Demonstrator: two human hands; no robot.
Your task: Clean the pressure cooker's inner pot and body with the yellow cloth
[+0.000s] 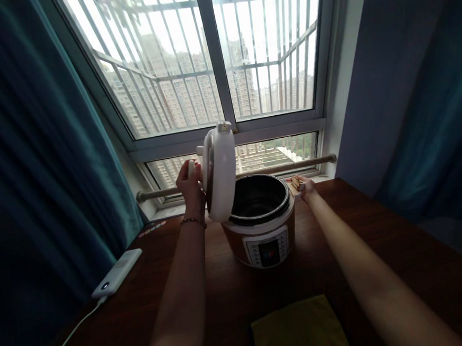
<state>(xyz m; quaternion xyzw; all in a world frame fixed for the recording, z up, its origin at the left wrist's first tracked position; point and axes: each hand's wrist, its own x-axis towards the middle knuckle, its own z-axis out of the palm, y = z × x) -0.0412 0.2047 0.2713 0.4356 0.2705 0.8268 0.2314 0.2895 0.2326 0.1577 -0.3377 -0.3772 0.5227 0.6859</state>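
A white lid [225, 173] stands nearly on edge over the left side of an electric pressure cooker [236, 241]. My left hand [190, 184] is closed round the handle on the lid's outer face. Whether the lid's lower edge touches the cooker cannot be made out. Inside the uncovered cooker sits a dark inner pot [258, 195] with a shiny rim. At the cooker's right side my right hand [305, 186] has its fingers curled on the side handle [294, 188]. The control panel [268, 252] faces me.
On the brown wooden table [220, 311] lies a folded yellow-green cloth [299, 329] in front of the cooker. A white power bank [117, 273] with a cable [76, 329] is at the left. Behind run a rail [286, 167] and a window; a blue curtain [47, 143] hangs left.
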